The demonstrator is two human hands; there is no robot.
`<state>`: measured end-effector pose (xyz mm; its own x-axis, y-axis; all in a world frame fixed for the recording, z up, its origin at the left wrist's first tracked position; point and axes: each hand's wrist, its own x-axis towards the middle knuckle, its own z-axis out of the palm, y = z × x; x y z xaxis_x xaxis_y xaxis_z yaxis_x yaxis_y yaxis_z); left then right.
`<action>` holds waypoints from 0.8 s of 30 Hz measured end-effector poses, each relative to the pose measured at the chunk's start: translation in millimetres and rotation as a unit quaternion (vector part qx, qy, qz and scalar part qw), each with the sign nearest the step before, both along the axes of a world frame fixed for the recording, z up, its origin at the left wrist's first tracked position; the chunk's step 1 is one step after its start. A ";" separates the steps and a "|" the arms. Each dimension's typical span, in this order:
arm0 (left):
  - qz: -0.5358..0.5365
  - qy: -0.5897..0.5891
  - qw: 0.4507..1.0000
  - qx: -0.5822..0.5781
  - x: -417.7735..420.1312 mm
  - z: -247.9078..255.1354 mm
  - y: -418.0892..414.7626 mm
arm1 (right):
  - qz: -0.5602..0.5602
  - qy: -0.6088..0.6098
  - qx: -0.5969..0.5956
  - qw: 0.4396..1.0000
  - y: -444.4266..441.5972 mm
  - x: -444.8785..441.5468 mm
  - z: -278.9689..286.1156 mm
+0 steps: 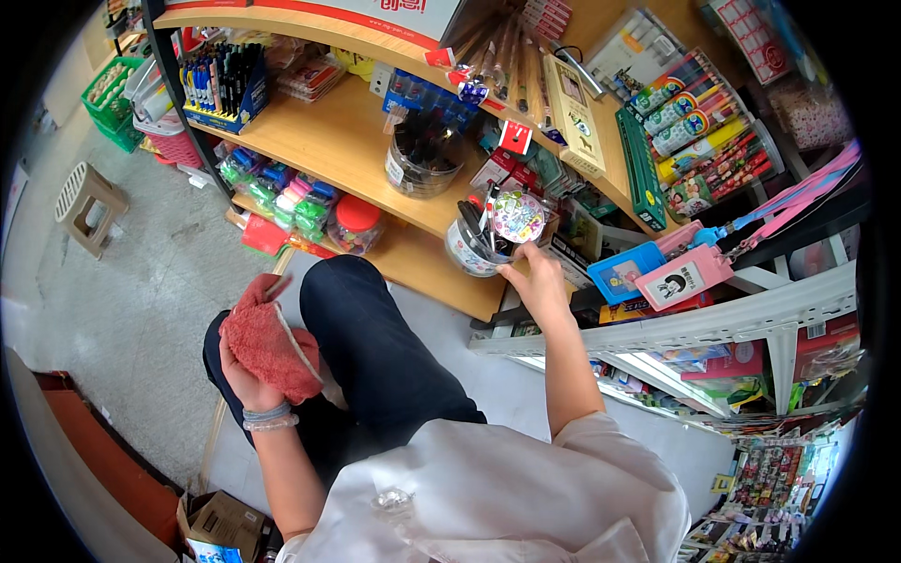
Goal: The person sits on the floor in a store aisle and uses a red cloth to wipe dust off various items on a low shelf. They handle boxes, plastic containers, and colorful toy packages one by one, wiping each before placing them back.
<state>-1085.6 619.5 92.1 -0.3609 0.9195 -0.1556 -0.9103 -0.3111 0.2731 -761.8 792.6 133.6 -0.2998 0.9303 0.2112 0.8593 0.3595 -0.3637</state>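
My left hand [246, 376] holds a red fluffy cloth [271, 341] with a pale edge above my left knee. My right hand [533, 278] reaches to the wooden shelf, its thumb and fingers on the rim of a clear round plastic tub [470, 250]. Markers or pens stand in the tub, and a round patterned item [519, 216] lies at its top right, close to my fingertips. Behind it on the shelf above sits another clear round tub [422, 167] filled with dark pens.
Wooden shelves [310, 134] carry a pen display box [224, 88], a red-lidded jar [355, 222] and bagged goods. Card holders on lanyards [683, 281] hang right of my hand. A white metal rack [669, 327] runs beside my right arm. A plastic stool [91, 207] stands left.
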 end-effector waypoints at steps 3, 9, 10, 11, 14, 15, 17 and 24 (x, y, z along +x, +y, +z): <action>0.041 0.012 0.999 -0.028 -3.7 5.1 3.2 | -0.008 0.010 0.013 1.000 10.6 4.9 -12.4; 0.005 0.048 0.995 0.091 -23.3 -4.4 0.3 | -0.026 0.045 0.072 0.996 31.1 11.8 -40.3; 0.014 0.047 0.995 0.092 -26.2 -6.2 0.1 | -0.032 0.033 0.074 0.996 30.7 9.9 -39.6; 0.024 0.046 0.994 0.092 -29.5 -7.0 -0.3 | -0.038 0.020 0.077 0.996 26.9 8.2 -37.3; 0.093 0.044 0.995 0.002 -45.2 -3.4 1.8 | -0.046 -0.056 0.105 0.992 10.7 -2.1 -20.9; 0.100 0.048 0.994 0.010 -52.8 -6.3 2.2 | -0.078 -0.067 0.102 0.989 -1.6 -8.2 -10.4; 0.102 0.049 0.993 0.027 -69.0 -22.5 3.9 | -0.042 0.028 0.161 0.986 -24.2 -13.5 -13.0; 0.137 0.027 0.990 0.002 -79.8 -36.6 12.4 | 0.160 0.350 -0.147 0.911 -4.5 -181.2 -22.3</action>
